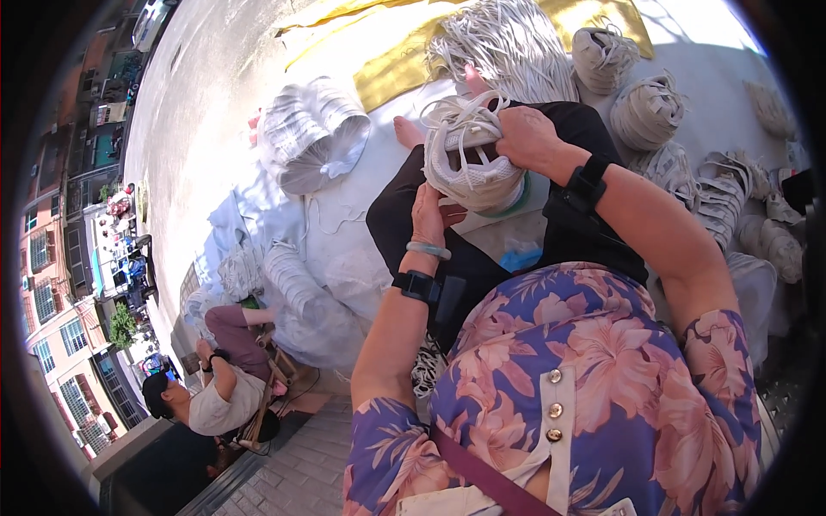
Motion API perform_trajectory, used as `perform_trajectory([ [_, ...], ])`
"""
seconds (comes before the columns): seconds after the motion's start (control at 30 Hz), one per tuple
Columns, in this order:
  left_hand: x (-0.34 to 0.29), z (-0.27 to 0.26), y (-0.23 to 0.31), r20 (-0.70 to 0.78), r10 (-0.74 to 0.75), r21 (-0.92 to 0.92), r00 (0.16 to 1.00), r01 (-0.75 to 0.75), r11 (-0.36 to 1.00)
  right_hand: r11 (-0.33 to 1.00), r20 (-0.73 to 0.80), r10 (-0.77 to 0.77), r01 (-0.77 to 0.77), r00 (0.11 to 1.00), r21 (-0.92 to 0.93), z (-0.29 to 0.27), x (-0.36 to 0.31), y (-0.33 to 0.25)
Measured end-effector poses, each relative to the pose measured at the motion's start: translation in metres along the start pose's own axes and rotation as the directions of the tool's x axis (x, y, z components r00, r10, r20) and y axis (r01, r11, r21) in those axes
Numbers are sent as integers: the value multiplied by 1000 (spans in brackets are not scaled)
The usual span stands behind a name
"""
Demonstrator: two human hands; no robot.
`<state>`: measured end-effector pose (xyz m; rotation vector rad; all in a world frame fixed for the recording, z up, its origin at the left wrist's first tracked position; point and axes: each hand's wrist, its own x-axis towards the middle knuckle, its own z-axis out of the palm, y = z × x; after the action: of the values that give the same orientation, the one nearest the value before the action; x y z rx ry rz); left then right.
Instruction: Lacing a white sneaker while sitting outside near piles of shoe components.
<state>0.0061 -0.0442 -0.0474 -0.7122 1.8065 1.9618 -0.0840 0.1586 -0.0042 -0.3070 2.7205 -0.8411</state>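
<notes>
A stack of white shoe uppers (pixel 482 182), nested in one another, rests over my lap, with loose white laces looping from its top. My left hand (pixel 426 219) cups its near left side, thumb along the outer wall and the other fingers partly hidden under it. At the upper right, my right hand (pixel 529 138) is closed on the edge of the top upper, its fingertips tucked into the opening. Beyond my knees lies a big heap of white shoelaces (pixel 508 52).
Further stacks of uppers (pixel 650 112) stand to my right. A plastic-wrapped bundle (pixel 314 133) sits at the far left beside a yellow sheet (pixel 391 69). Near left are more wrapped stacks (pixel 297 279) and a seated person (pixel 219 396). White sheeting (pixel 335 245) covers the ground.
</notes>
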Motion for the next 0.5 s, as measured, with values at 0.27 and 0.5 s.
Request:
perform_trajectory([
  [0.27,-7,-1,12,-84,58,126,995,-47,991,958,165,-153,187,974,-218,-2,6,-23],
  [0.5,9,12,11,-1,325,656,946,-245,714,955,246,-70,136,967,-262,18,11,-28],
])
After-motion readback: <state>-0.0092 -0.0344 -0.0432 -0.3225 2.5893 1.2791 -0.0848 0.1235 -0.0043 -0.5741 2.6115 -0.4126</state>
